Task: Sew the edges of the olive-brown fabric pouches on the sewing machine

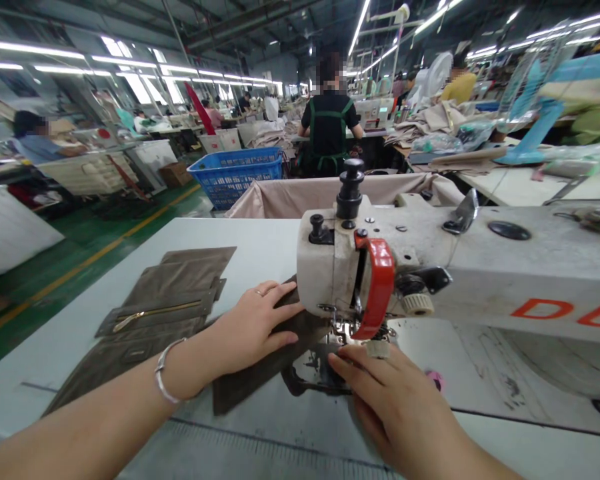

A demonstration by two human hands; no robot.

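Observation:
My left hand (255, 323) lies on a dark brown fabric piece (260, 373) with its fingers spread, left of the sewing machine head (325, 267). The piece runs under the machine head, and its far end is hidden there. My right hand (397, 393) rests on the machine bed, fingertips beside the presser foot (344, 331) and over the dark metal plate (313, 370). Its fingers are stretched forward; nothing shows in them. On the table to the left lie brown fabric pieces (175, 280) with a brass zipper (155, 313).
A red guard (380, 287) curves down in front of the needle area. Behind the table are a fabric-lined bin (300, 197) and a blue basket (240, 167). A person in a green apron (330, 120) sits beyond. At right stands a blue fan (535, 127).

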